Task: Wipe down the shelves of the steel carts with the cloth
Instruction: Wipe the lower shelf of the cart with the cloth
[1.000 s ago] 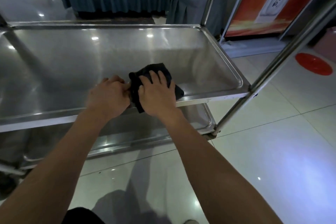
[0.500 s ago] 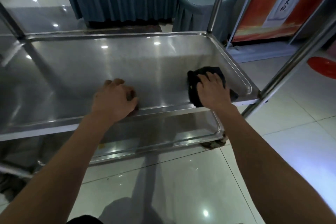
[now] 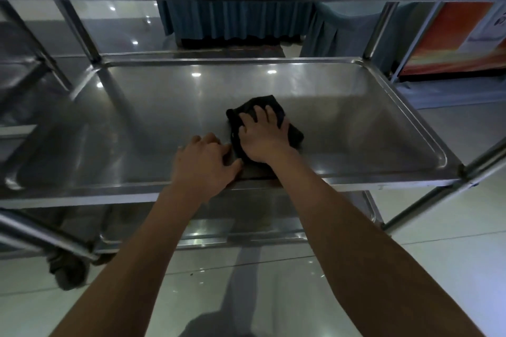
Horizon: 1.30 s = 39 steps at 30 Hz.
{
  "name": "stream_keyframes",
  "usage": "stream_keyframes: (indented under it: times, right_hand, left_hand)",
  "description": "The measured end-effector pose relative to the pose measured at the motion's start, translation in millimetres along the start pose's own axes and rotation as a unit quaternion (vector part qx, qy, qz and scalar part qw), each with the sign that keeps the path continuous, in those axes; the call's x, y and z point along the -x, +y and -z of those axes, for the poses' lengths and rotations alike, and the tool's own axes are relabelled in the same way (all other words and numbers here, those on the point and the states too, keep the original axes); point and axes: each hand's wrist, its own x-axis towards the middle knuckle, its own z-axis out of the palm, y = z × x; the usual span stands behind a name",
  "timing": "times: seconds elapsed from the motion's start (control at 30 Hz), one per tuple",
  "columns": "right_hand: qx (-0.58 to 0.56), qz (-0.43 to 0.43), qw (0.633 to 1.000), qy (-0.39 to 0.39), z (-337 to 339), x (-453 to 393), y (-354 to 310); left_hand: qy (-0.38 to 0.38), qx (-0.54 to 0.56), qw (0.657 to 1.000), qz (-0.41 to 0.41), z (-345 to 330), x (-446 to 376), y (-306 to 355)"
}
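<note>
Right hand (image 3: 264,137) on cloth (image 3: 295,133) (seemingly flat)

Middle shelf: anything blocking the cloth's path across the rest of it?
Nothing visible on the middle shelf apart from the hands. The right hand presses the cloth; the left hand rests beside it, on its left-hand path.

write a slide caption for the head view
Right hand presses a dark cloth on the cart's middle shelf; left hand rests beside it.
</note>
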Motion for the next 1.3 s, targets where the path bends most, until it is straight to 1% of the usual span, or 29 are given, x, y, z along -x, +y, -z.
stream_keyframes:
  times: [0.07,0.17,0.33,0.43,0.53,0.6,0.7,0.8,0.9,0.97,1.17,1.23,1.3]
  right_hand:
    - [-0.003,0.022,1.0,-0.004,-3.7,-12.7,-11.7]
    - [0.0,0.031,1.0,0.003,-7.1,-20.8,-13.0]
    - [-0.019,0.046,0.999,0.006,-9.0,-23.4,-0.2]
    - [-0.019,0.041,0.999,0.005,-5.8,-21.8,18.8]
    - [-0.02,0.008,1.0,0.007,3.6,-14.9,52.2]
    - [-0.02,-0.02,1.0,0.013,12.7,-7.3,79.2]
    - [-0.02,-0.061,0.998,0.018,28.9,7.9,123.2]
    - [-0.013,-0.099,0.994,0.034,45.1,25.0,168.1]
    - [-0.01,-0.138,0.989,0.055,57.9,38.8,205.3]
    - [-0.016,-0.158,0.985,0.063,63.2,43.4,222.8]
    - [0.008,-0.22,0.97,0.105,81.7,54.5,270.2]
    - [0.017,-0.232,0.966,0.109,89.1,59.7,288.4]
    - [0.021,-0.235,0.966,0.107,92.0,60.4,296.9]
  left_hand:
    - [0.008,0.013,1.0,0.001,-2.2,-0.5,-2.6]
    - [0.004,0.017,1.0,0.004,-4.2,-1.9,-4.6]
    - [-0.008,0.013,1.0,0.019,-0.8,-1.4,2.2]
    - [-0.026,0.004,0.999,0.024,5.5,-2.5,6.5]
    - [-0.024,0.001,0.999,0.04,12.3,-8.5,14.6]
    - [-0.012,-0.02,0.999,0.048,14.6,-15.9,24.7]
    - [-0.001,-0.008,1.0,0.027,13.6,-28.7,48.6]
    - [-0.009,0.0,1.0,0.0,7.0,-37.8,71.0]
    - [0.015,-0.018,1.0,0.002,0.8,-41.6,81.0]
    - [0.029,-0.011,0.999,0.011,-0.1,-41.5,86.4]
    - [0.021,-0.005,1.0,0.004,-0.5,-40.9,91.4]
    - [0.032,-0.011,0.999,-0.002,-0.1,-43.3,91.7]
    - [0.028,-0.012,1.0,0.004,-0.1,-45.1,93.4]
